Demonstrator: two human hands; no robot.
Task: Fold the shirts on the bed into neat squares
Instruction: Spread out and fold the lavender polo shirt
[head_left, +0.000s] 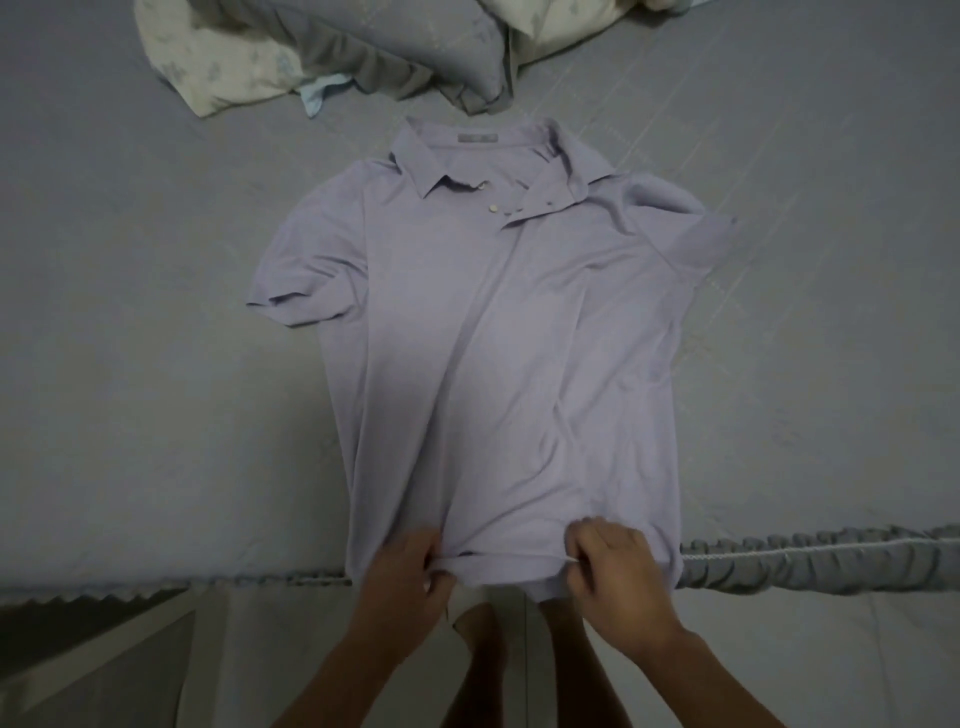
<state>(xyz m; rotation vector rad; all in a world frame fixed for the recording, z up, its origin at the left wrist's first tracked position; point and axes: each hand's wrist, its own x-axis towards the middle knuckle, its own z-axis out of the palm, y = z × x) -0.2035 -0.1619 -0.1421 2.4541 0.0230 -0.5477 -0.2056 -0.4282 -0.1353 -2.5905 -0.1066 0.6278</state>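
Gripping the hem of a lilac polo shirt (498, 332), both hands work at the bed edge (810, 561): left hand (410, 564) has its fingers curled round bunched hem fabric, right hand (610, 564) pinches the hem a little further along, thumb side tucked under cloth. Shirt lies face up on the grey bed sheet (130, 338), hem nearest the bed edge and spilling slightly over it, collar (483, 156) at the far end. Long axis runs straight away from the bed edge, so everything to be folded lies beyond the grip, not beside it. Hands sit either side of the shirt's midline, about equally near; left sleeve side lies spread wider, right sleeve looks partly tucked. Body shows loose wrinkles running from hem toward collar; likely step is tugging it flat. Neck label (477, 137) is a grey strip inside the collar; print too dim and blurred to read, possibly none. Rumpled bedding (322, 57) lies beyond the collar, apart from it.
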